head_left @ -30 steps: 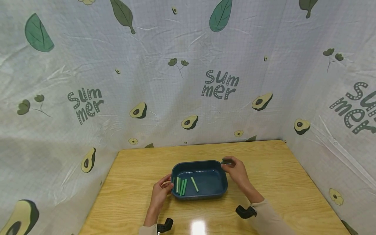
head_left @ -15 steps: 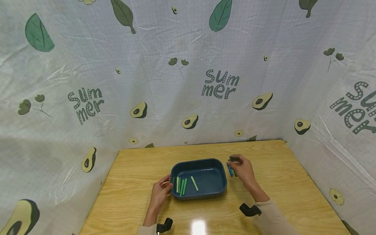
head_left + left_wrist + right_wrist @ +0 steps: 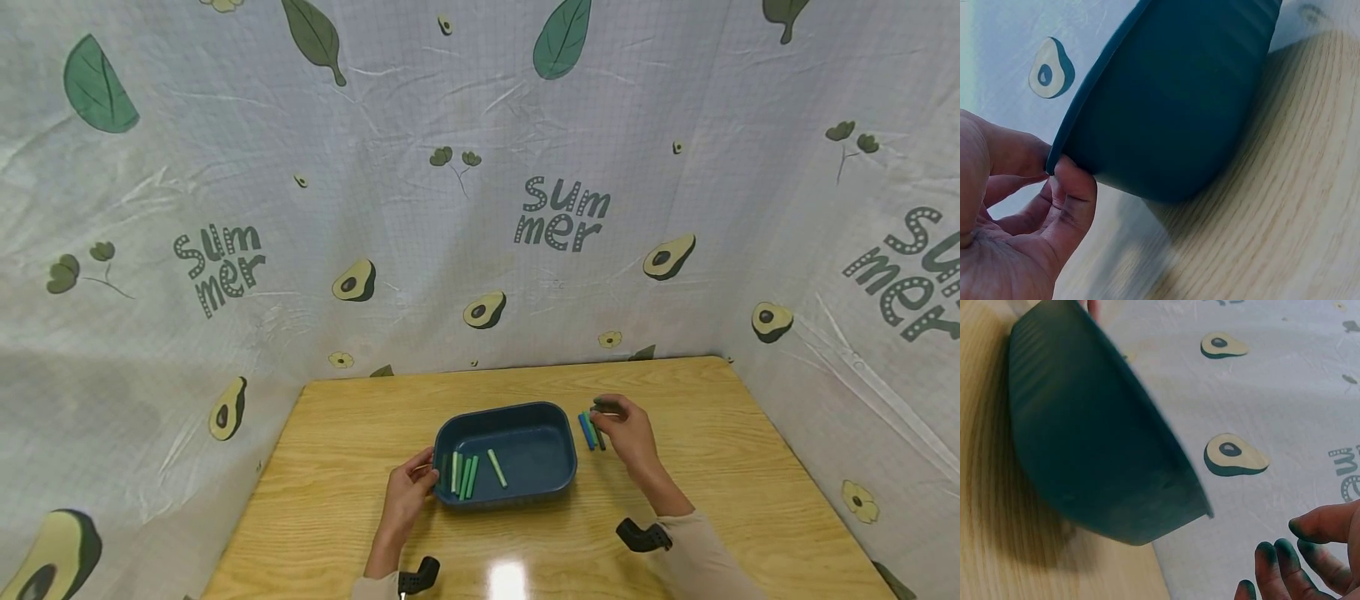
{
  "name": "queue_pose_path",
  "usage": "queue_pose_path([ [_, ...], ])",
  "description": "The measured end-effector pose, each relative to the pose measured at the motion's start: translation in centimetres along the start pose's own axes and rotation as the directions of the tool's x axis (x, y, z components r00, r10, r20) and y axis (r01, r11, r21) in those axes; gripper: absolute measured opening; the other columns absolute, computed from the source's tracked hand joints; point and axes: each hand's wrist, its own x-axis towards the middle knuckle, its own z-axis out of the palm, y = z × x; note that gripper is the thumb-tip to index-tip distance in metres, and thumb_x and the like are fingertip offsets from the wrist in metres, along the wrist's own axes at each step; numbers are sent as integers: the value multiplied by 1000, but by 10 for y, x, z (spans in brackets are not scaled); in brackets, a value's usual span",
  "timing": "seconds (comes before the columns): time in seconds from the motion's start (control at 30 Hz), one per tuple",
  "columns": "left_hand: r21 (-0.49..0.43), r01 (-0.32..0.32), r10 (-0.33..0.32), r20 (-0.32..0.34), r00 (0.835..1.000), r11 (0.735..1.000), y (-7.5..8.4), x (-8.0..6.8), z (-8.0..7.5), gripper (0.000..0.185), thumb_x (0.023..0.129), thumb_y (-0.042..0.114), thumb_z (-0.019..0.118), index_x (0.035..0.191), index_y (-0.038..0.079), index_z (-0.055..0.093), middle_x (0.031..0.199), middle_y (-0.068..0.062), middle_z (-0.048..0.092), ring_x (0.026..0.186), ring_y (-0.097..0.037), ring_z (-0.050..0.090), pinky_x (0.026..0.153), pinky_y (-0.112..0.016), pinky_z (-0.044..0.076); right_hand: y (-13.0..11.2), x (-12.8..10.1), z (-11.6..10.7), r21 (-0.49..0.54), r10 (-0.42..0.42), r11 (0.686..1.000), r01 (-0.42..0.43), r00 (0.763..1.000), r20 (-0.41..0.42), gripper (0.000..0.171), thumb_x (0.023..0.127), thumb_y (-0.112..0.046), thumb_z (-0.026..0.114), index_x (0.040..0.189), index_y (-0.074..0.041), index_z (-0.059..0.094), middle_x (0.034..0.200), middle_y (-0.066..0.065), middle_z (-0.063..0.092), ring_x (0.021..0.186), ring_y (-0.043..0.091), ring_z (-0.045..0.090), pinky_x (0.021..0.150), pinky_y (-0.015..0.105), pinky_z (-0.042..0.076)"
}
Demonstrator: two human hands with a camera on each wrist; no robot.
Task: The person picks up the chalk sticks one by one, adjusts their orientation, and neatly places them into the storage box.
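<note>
Blue plastic tray (image 3: 551, 417) is set mid-table (image 3: 750, 467), its left rim pinched by the left hand (image 3: 411, 492) between thumb and fingers. Four green sticks (image 3: 471, 473) are seen inside it. Beside its right end, more sticks (image 3: 588, 431) are touched by the right hand (image 3: 628, 432), fingers bent; a grip cannot be told.

The only readable text is the word "Summer", printed in two lines as "sum" over "mer" on the backdrop cloth (image 3: 420, 208). It appears three times in the head view: left (image 3: 219, 268), centre (image 3: 562, 215) and, cut off, at the right edge (image 3: 911, 279).
</note>
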Motion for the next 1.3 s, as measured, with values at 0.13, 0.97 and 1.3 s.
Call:
queue_pose_path([
  [0.13,3,13,-13,8,1000,1000,-1,1,0,45,96,-2,54,141,-5,48,127,-27,54,100,-18,60,69,-23,54,4,2,-1,-6,6,1000,-6,1000,0,38,97,-16,61,131,-1,55,127,21,60,88,-8,59,96,35,52],
  [0.97,15,34,-34,1,999,999,1,1,-1,46,96,-4,53,141,-6,47,126,-30,54,99,-21,59,68,-24,53,52,21,-3,-119,48,991,-64,990,-136,36,93,-14,64,126,-2,59,120,22,65,101,28,67,82,36,56],
  [1.3,-1,31,-31,-8,999,1000,27,-14,2,44,94,-6,54,138,-10,49,123,-32,54,93,-18,58,66,-24,53,66,25,8,-169,33,983,-72,974,-224,37,90,-12,68,124,1,60,116,25,68,104,39,66,79,39,56],
])
